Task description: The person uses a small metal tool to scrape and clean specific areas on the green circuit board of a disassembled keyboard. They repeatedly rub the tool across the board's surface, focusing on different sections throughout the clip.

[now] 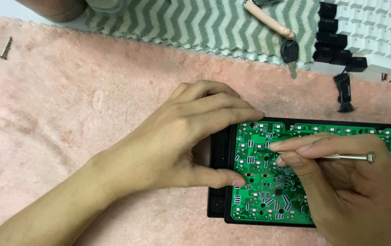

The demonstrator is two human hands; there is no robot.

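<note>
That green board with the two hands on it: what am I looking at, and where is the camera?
The camera sits on a person's head, looking down at their own bare hands. The green circuit board lies in a black tray-like case on a pink fuzzy cloth. The left hand steadies the board's edge. The right hand pinches a thin metal screwdriver, tip on the board. Farther back lie a loose screw, a black-headed key, a small black brush and a black and white keyboard.
</note>
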